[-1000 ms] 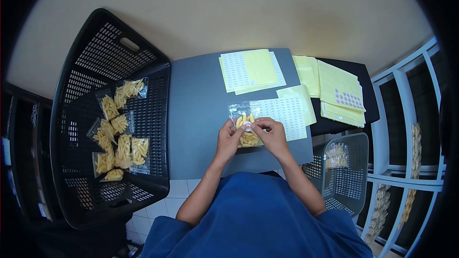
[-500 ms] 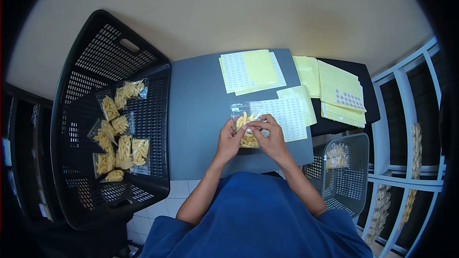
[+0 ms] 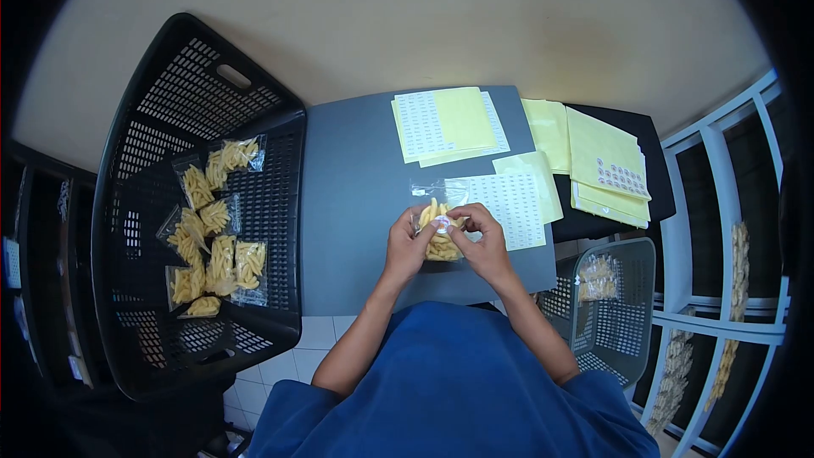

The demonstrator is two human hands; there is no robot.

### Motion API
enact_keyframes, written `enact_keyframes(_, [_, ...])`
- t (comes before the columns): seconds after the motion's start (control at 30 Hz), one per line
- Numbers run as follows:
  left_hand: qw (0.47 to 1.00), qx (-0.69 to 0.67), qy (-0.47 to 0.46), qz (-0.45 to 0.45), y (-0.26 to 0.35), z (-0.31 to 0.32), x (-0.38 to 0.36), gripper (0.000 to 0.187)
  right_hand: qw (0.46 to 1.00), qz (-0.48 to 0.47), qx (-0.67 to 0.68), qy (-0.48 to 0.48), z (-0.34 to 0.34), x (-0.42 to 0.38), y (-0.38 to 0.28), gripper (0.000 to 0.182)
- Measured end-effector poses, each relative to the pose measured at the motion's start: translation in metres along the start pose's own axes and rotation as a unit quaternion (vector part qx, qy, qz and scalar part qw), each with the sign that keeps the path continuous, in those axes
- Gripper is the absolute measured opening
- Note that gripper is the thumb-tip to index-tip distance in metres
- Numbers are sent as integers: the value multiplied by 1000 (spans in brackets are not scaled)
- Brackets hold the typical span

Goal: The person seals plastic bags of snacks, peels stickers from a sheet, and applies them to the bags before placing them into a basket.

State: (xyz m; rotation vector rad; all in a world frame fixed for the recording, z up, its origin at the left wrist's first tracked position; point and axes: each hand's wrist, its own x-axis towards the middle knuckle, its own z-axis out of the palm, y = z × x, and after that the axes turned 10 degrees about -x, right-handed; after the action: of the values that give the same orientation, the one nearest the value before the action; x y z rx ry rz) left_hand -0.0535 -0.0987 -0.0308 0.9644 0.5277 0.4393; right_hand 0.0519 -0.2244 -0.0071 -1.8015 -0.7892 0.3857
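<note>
A clear zip bag of pale yellow stick-shaped snacks point(image 3: 441, 250) lies at the front of the grey table, between my two hands. My left hand point(image 3: 407, 244) is closed on the bag's left side, its thumb reaching in over the front. Over the middle of the bag sits a small round white sticker point(image 3: 443, 224) with a coloured print. My right hand point(image 3: 483, 246) has its fingertips pinched at the sticker's right edge. Whether the sticker is fully stuck down cannot be made out. Right behind the bag is a white label sheet point(image 3: 517, 208).
Several filled bags point(image 3: 222, 259) lie in a large black crate point(image 3: 284, 203) on the left. Label sheets point(image 3: 462, 123) rest at the back of the grey table point(image 3: 348, 195); yellow sheets point(image 3: 606, 153) are stacked to the right. A smaller basket point(image 3: 627, 322) at lower right holds bags.
My right fingers have shifted slightly to the right, and more of the round sticker shows on the bag. My left hand stays on the bag.
</note>
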Motion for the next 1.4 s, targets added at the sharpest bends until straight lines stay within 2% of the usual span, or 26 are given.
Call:
enact_keyframes(0.07, [999, 29, -6, 23, -1, 3, 0, 32, 999, 31, 27, 27, 7, 0, 5, 16])
enact_keyframes(0.17, [996, 55, 0, 68, -7, 6, -1, 32, 997, 49, -28, 56, 8, -2, 0, 11])
enact_keyframes(0.27, [992, 102, 23, 74, -9, 6, -3, 36, 994, 60, -60, 68, 11, -3, -4, 13])
enact_keyframes(0.37, [997, 39, 28, 64, 1, 13, -8, 40, 998, 38, 14, 56, 15, -1, 15, 19])
enact_keyframes(0.47, [995, 66, 23, 68, -1, 9, -5, 43, 999, 14, -9, 46, 13, 0, 9, 23])
enact_keyframes(0.57, [997, 14, 17, 71, 1, 9, -4, 42, 995, 76, 68, 3, 11, 3, 0, 28])
enact_keyframes(0.67, [997, 27, 17, 77, 5, 10, -7, 42, 987, 98, 127, -17, 10, 3, 1, 30])
enact_keyframes(0.77, [998, 31, 13, 56, 5, 9, -8, 44, 984, 106, 140, -18, 8, 3, 4, 26])
enact_keyframes(0.87, [993, 72, -3, 94, -2, 8, -9, 46, 986, 138, 97, -4, 7, 5, -3, 24])
enact_keyframes(0.97, [993, 77, -2, 92, -1, 7, -12, 45, 987, 127, 95, 10, 15, 5, 11, 21])
enact_keyframes(1.17, [994, 5, 8, 108, -11, 4, -5, 44, 988, 73, 127, -39, 4, 1, 7, 28])
enact_keyframes(1.27, [998, -19, -10, 58, -9, -3, -6, 44, 986, 67, 142, -54, 0, -3, 5, 35])
enact_keyframes(1.37, [998, -13, -23, 64, -15, -4, -5, 42, 992, 74, 101, -10, 6, -4, 4, 31])
enact_keyframes(1.4, [996, 27, -19, 82, -19, -3, -5, 40, 993, 90, 70, 10, 8, -4, 4, 31])
